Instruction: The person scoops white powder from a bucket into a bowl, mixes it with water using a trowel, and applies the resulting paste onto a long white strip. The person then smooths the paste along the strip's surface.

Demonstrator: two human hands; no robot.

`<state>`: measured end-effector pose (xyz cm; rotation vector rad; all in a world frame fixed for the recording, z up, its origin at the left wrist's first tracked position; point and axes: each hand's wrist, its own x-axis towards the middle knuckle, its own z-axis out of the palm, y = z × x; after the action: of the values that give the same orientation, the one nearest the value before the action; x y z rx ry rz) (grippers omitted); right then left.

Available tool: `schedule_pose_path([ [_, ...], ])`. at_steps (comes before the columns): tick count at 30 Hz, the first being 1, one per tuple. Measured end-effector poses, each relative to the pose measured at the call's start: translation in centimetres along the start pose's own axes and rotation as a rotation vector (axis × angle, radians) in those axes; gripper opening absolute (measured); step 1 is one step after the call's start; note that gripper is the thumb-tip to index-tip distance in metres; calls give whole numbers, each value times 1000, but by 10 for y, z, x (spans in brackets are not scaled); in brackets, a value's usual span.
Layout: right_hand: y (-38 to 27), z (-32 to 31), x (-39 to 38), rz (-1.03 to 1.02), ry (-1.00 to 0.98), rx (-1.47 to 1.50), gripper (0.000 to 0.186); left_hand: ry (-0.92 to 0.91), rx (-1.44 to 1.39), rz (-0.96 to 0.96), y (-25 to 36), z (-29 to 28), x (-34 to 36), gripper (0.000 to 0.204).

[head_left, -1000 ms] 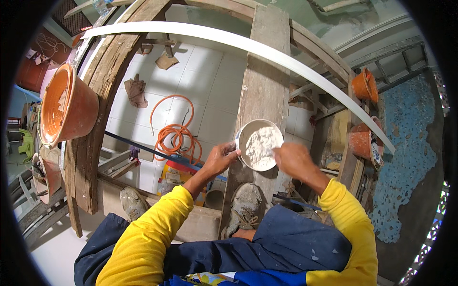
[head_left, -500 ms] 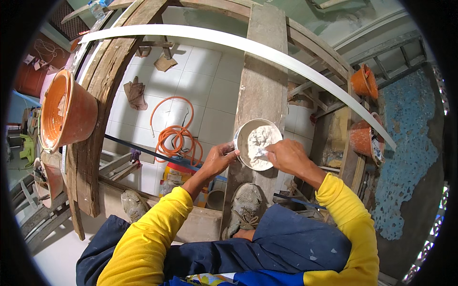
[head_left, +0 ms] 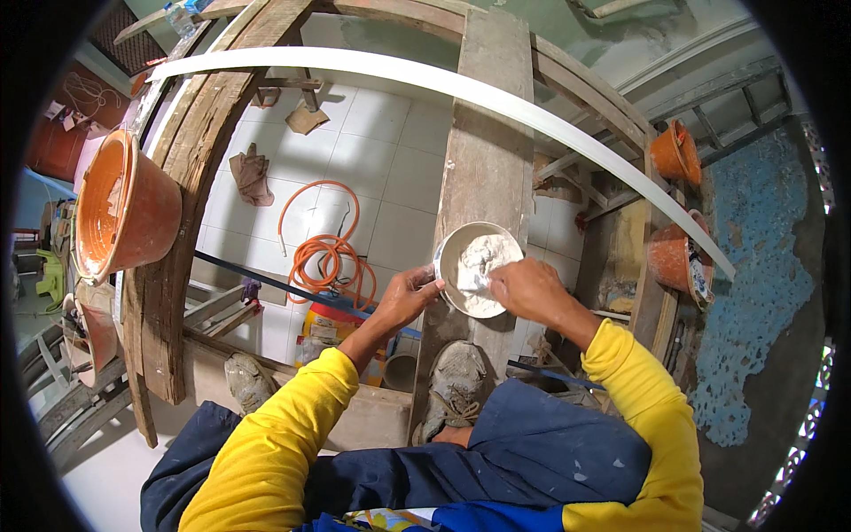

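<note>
A white bowl (head_left: 453, 288) rests on a wooden plank in front of me, partly filled with thick off-white paste (head_left: 483, 257). My left hand (head_left: 409, 294) grips the bowl's left side, thumb at the rim and fingers curled below. Over the right part of the bowl, my right hand (head_left: 534, 291) is closed around a small spoon-like tool dipped in the paste. Most of that tool is hidden by the fingers and the paste.
The plank (head_left: 487, 160) runs away from me, under a long white strip (head_left: 425, 78). Orange buckets stand left (head_left: 146, 213) and right (head_left: 669, 257). An orange hose (head_left: 328, 257) lies coiled on the tiled floor below. My shoe (head_left: 456, 381) is on the plank.
My right hand has shifted slightly left and down over the bowl, and the paste's surface has changed shape. My left hand stays in place at the bowl's side.
</note>
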<state>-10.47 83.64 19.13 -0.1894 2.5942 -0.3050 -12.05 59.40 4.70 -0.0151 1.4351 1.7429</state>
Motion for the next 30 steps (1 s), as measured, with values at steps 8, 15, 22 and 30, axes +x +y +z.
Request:
schedule_pose_path([
  [8, 1, 0, -3, -25, 7, -18, 25, 7, -24, 22, -3, 2, 1, 48],
  [15, -2, -1, 2, -29, 35, 58, 26, -22, 11, 45, -3, -2, 1, 51],
  [22, 5, -5, 7, -30, 113, -199, 23, -39, 6, 42, 2, 2, 0, 51],
  [30, -1, 7, -10, -97, 194, -369, 14, -17, 72, 56, -8, -1, 2, 50],
])
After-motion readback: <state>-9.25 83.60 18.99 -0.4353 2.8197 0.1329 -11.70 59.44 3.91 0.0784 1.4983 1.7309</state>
